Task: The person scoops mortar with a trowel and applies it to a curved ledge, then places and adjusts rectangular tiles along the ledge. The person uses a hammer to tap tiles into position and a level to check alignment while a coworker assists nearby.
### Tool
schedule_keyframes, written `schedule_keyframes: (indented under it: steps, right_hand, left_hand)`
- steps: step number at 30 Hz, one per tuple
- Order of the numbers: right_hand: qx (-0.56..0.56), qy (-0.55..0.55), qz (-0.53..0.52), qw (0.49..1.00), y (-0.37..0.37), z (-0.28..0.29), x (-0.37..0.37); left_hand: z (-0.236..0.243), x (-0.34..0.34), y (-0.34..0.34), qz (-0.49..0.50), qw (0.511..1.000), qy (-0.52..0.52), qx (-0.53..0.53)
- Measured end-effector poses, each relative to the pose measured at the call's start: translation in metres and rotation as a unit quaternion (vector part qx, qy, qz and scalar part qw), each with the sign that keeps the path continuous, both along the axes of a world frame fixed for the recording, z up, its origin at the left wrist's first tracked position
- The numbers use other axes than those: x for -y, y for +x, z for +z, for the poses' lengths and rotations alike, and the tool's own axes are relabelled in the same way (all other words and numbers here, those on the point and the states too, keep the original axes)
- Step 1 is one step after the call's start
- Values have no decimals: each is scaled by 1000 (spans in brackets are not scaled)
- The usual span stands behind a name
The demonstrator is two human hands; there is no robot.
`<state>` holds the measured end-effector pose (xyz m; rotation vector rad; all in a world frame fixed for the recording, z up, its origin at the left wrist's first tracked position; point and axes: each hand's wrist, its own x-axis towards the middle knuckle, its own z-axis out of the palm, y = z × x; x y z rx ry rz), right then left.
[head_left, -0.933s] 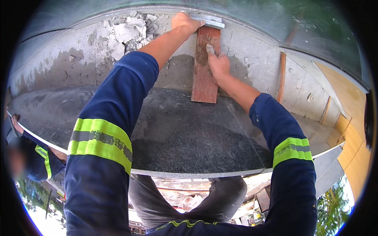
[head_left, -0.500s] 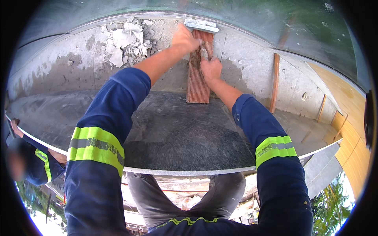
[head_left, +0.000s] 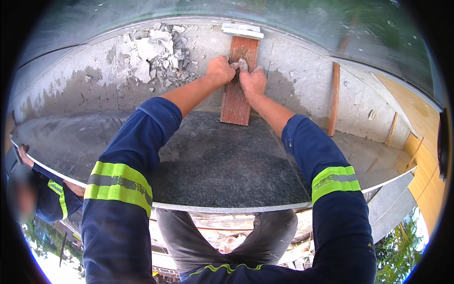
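Observation:
A ribbed reddish-brown wooden board [head_left: 235,106] lies lengthwise before me, from the grey ledge onto the dark stone slab [head_left: 227,177]. My left hand [head_left: 221,70] grips its left edge, thumb over the top. Opposite it, my right hand [head_left: 252,80] holds the right edge, with its dusty thumb on the ribbed face. Most of the fingers are hidden at the board's sides. A short pale-grey strip [head_left: 242,31] sits at the board's far end, near the glass.
Broken white and grey rubble [head_left: 158,52] is heaped to the left. Green-tinted glass [head_left: 293,21] bounds the far side. A brown wooden strip [head_left: 334,99] leans on the right, before yellowish panels [head_left: 425,161]. At far left, a co-worker's hand [head_left: 24,154] touches the slab's edge.
My left hand has slid along the board toward me, now level with my right hand. The board's near end has swung slightly left.

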<state>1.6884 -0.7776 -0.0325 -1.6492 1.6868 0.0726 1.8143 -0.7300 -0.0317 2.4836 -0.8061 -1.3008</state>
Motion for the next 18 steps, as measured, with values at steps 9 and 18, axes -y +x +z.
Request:
schedule_keyframes:
  steps: [9,18]
  right_hand:
    - [12,15,55,998,-7,-12,6]
    - [37,-5,6,999,-5,-4,5]
  left_hand:
    - [-17,23,62,252,946,-167,-121]
    - [-29,64,62,354,888,-201,-212]
